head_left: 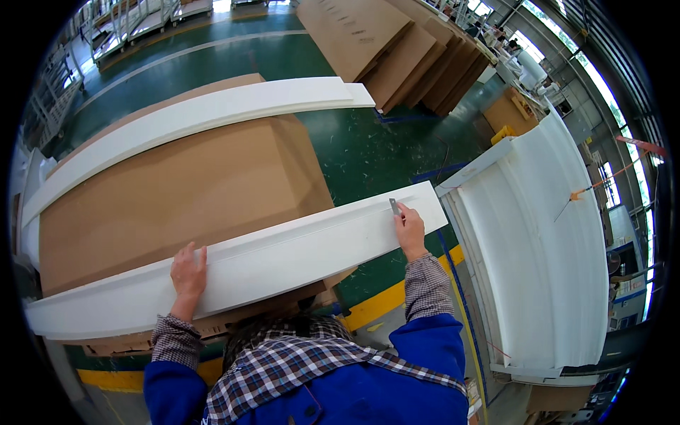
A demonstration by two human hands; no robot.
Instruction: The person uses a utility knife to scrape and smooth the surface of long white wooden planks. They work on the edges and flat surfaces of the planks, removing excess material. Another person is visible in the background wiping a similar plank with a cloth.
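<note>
Under both hands, a long white foam strip lies flat on a brown cardboard sheet, its long axis running from the left hand up past the right. The left hand rests open, palm down, on its near edge. The right hand pinches a small metal blade against the strip's far end. Beyond the hands lies a second white strip; right of the right hand stands a stack of white panels.

Beyond the right hand pinching a small blade — open green floor; rightward, stacked white foam pieces block passage.
</note>
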